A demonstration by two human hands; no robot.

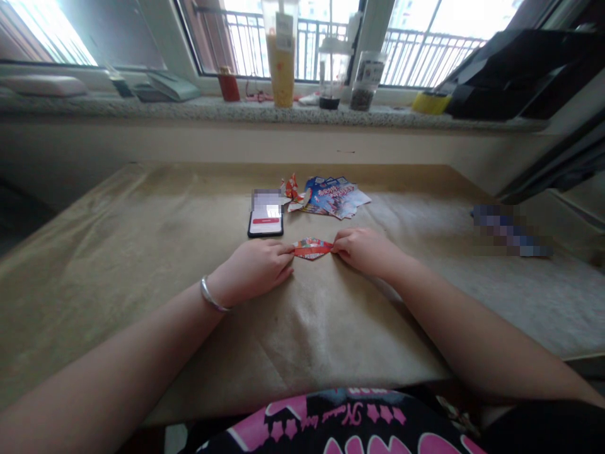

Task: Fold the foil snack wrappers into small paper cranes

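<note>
On the left wrist sits a silver bangle, and just past it the left hand rests knuckles-up on the paper-covered surface, its fingertips pinched on the left tip of a small folded paper piece. That piece, printed in red and blue and shaped like a flat pointed lozenge, lies on the surface near the middle of the view. From it, a phone lies face-up at about 10 o'clock, a little crumpled red scrap at 11 o'clock, and a fan of printed sheets at 1 o'clock, all apart from the hands. At 3 o'clock the right hand mirrors the left, its fingertips closed on the right tip, so the two hands are set apart with the piece stretched between them. The work looks like a fold being set or pulled taut. To do it well, both pinches should sit right at the points, with an even pull so the thin paper does not tear. The piece should stay pressed low against the surface so the edges line up before the crease is firmed. Far off at 3 o'clock a blurred item lies out of the way.
</note>
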